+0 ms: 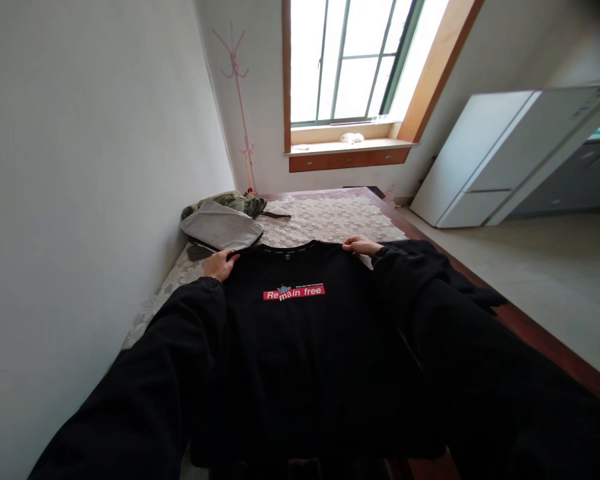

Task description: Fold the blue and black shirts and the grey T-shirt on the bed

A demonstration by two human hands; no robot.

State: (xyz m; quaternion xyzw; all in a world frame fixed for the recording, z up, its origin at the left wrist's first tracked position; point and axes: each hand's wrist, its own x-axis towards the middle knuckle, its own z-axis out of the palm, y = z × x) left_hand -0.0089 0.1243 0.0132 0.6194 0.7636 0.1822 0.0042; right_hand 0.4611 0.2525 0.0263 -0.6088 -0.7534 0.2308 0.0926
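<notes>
The left hand (221,266) is pinching one shoulder of the black "Remain free" shirt (290,347), which is stretching over the lacy cloth (340,217), looking mostly spread but not let go, and the right hand (362,245) is pinching the other shoulder.

Grey fabric (223,223) and an olive bundle (240,202) lie near the far left corner of the floral cloth (337,217); a pink coat rack (236,68) (slender, many-hooked) stands beyond.
</notes>
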